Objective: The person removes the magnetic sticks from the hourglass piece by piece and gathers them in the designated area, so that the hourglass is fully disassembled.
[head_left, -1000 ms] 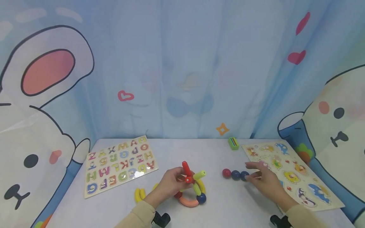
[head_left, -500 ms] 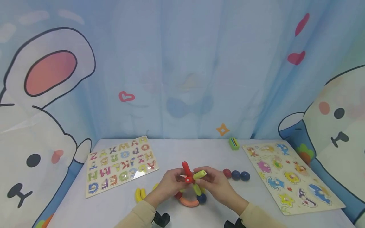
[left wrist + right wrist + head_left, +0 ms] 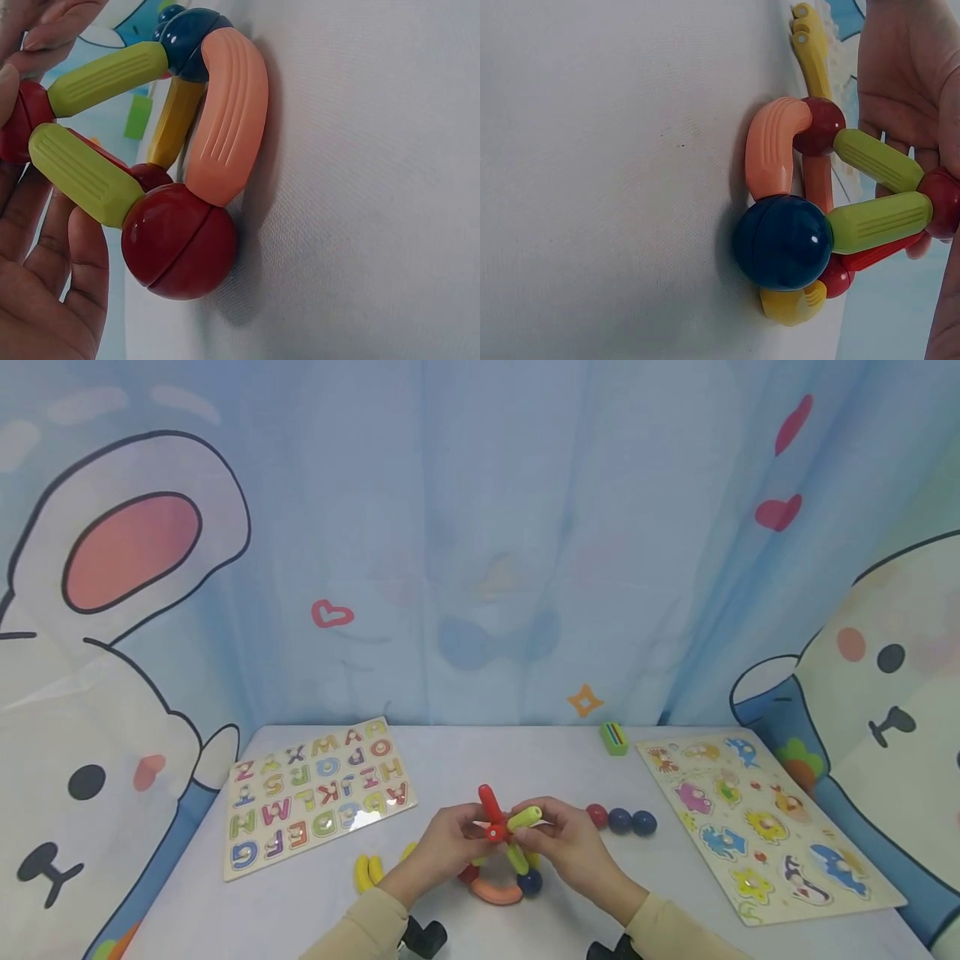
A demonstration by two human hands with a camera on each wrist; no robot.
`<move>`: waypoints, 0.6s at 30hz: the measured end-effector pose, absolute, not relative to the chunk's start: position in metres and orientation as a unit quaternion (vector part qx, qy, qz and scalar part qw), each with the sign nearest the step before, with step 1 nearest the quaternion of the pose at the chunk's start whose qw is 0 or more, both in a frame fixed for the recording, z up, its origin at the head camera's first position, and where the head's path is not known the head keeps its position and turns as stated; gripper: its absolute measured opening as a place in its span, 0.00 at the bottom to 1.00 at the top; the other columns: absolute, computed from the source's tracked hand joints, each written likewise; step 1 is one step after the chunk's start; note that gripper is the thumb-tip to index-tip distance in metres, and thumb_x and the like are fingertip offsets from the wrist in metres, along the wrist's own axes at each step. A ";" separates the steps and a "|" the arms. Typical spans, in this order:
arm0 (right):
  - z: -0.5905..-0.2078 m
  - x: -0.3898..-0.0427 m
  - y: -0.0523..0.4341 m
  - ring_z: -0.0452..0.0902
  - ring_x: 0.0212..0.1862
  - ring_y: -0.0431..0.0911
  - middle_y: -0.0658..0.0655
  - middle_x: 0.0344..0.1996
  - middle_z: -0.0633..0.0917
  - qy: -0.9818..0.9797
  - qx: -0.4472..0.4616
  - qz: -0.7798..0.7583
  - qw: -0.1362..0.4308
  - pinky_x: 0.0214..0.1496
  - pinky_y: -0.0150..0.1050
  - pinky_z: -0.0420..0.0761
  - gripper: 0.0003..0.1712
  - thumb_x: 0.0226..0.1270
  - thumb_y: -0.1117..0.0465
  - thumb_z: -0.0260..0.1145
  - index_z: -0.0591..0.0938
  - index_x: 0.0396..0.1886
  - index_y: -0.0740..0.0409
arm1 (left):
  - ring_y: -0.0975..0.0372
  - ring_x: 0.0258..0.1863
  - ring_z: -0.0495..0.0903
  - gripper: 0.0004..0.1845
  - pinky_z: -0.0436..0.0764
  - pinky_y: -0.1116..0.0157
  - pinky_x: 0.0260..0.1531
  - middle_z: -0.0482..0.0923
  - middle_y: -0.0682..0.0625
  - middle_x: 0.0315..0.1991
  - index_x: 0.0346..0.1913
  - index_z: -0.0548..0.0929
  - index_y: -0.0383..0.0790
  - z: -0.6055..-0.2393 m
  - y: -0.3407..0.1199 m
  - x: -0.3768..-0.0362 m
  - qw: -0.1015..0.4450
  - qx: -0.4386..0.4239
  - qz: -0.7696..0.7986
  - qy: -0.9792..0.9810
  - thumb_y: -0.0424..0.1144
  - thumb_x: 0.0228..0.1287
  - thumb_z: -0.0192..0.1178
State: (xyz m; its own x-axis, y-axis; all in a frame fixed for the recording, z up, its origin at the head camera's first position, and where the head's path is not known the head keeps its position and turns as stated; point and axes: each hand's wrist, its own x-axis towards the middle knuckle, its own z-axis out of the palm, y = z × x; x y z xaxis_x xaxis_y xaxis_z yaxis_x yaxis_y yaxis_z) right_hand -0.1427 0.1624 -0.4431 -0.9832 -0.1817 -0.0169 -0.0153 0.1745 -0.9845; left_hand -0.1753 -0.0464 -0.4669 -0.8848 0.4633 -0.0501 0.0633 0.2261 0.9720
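A magnetic stick-and-ball frame stands on the table between the hands. Its base ring has a curved salmon rod, a blue ball and a dark red ball. Light green rods slope up from it to a red top ball. My left hand grips that top ball. Another light green rod juts from the top, pinched between thumb and fingers of my right hand. A red rod points up beside it. The fingers partly hide the joint.
A red ball and two blue balls line up right of the frame. Yellow curved rods lie at the left. A letter board, an animal puzzle board and a small green block surround the work area.
My right hand has come left from beside the blue balls to the jutting light green rod and pinches it. The left hand keeps its hold in the same spot.
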 end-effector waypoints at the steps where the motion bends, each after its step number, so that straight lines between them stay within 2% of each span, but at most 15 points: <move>1: -0.443 -0.143 0.162 0.85 0.49 0.52 0.60 0.50 0.84 0.762 -0.066 -0.641 0.066 0.48 0.40 0.84 0.18 0.64 0.65 0.72 0.80 0.53 0.63 | 0.59 0.44 0.84 0.19 0.83 0.57 0.42 0.84 0.54 0.45 0.54 0.84 0.45 -0.467 -0.046 -0.175 0.167 0.173 0.599 0.764 0.39 0.60 0.72; 4: -0.443 -0.143 0.163 0.85 0.48 0.52 0.61 0.50 0.84 0.759 -0.074 -0.643 0.071 0.48 0.40 0.84 0.18 0.65 0.64 0.71 0.80 0.53 0.63 | 0.59 0.44 0.84 0.18 0.83 0.57 0.42 0.84 0.54 0.46 0.54 0.84 0.45 -0.467 -0.046 -0.175 0.166 0.175 0.602 0.761 0.38 0.60 0.71; 8: -0.442 -0.142 0.170 0.84 0.50 0.49 0.60 0.51 0.84 0.780 -0.090 -0.616 0.071 0.49 0.38 0.84 0.21 0.66 0.57 0.71 0.79 0.55 0.60 | 0.59 0.43 0.84 0.18 0.83 0.58 0.42 0.84 0.53 0.46 0.54 0.84 0.45 -0.467 -0.045 -0.174 0.162 0.177 0.603 0.761 0.37 0.60 0.72; 11: -0.441 -0.142 0.183 0.84 0.49 0.49 0.62 0.48 0.84 0.791 -0.098 -0.600 0.063 0.47 0.38 0.84 0.27 0.68 0.56 0.70 0.72 0.62 0.56 | 0.59 0.43 0.84 0.19 0.83 0.59 0.41 0.85 0.54 0.45 0.54 0.84 0.46 -0.466 -0.045 -0.174 0.161 0.174 0.600 0.764 0.38 0.59 0.72; 15: -0.441 -0.141 0.209 0.84 0.45 0.52 0.65 0.45 0.83 0.806 -0.106 -0.578 0.069 0.44 0.40 0.85 0.29 0.71 0.60 0.66 0.64 0.65 0.56 | 0.61 0.40 0.83 0.19 0.82 0.61 0.39 0.85 0.55 0.43 0.53 0.85 0.46 -0.465 -0.045 -0.174 0.161 0.171 0.597 0.767 0.39 0.58 0.73; 18: -0.446 -0.139 0.228 0.83 0.44 0.51 0.63 0.46 0.82 0.834 -0.094 -0.536 0.089 0.43 0.38 0.84 0.29 0.70 0.63 0.67 0.66 0.65 0.59 | 0.61 0.39 0.83 0.19 0.82 0.62 0.38 0.85 0.55 0.43 0.54 0.85 0.46 -0.465 -0.046 -0.174 0.162 0.170 0.597 0.767 0.39 0.58 0.73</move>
State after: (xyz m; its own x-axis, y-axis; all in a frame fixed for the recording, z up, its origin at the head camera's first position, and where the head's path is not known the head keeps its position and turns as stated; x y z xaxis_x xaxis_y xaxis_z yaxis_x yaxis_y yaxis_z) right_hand -0.1388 0.2283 -0.4456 -0.9663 -0.2530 -0.0474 -0.0617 0.4068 -0.9114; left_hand -0.1740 -0.0459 -0.4651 -0.8898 0.4541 -0.0446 0.0687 0.2299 0.9708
